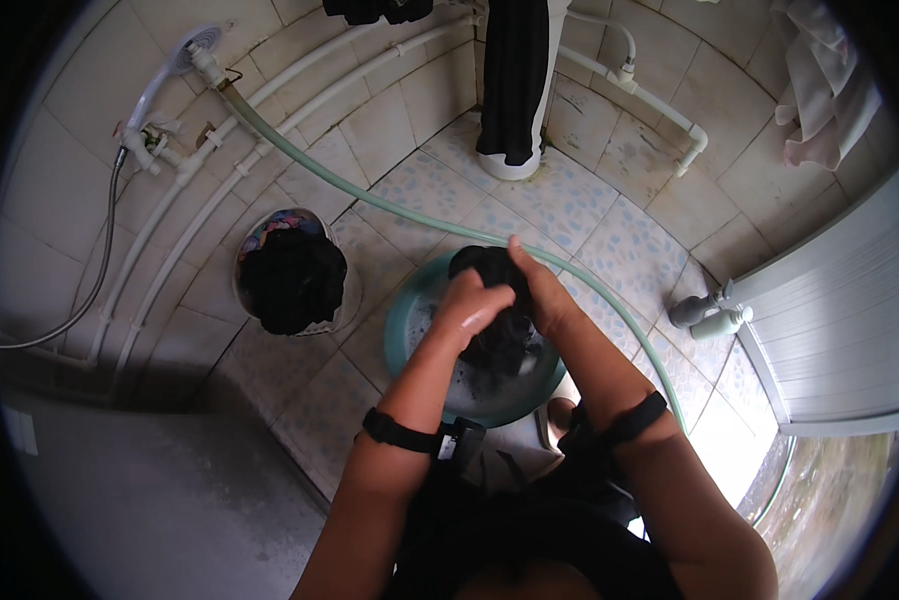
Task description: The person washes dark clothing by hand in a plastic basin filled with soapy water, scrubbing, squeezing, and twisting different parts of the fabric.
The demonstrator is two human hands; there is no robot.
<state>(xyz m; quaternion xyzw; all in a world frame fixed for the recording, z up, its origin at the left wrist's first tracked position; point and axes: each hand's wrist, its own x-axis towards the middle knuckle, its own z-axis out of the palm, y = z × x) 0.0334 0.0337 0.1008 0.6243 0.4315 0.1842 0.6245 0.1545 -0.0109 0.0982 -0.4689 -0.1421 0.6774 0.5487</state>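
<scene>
Before me on the tiled floor stands a teal plastic basin (399, 330) with sudsy water in it. Over it, my left hand (470, 300) is closed on a wet black cloth (498, 341), which hangs down into the basin. My right hand (536, 289) lies against the right side of the same cloth, its thumb side raised and its inner fingers partly hidden. Left of the basin is a white basket (350, 292) heaped with black clothing (292, 281), and some patterned fabric shows at its back.
A green hose (389, 204) runs from the wall tap past the basin's far rim and down the right. A white pipe (511, 166) with dark cloth stands behind. Two bottles (719, 322) are by the white door (832, 322). A shower head (194, 49) hangs at the upper left.
</scene>
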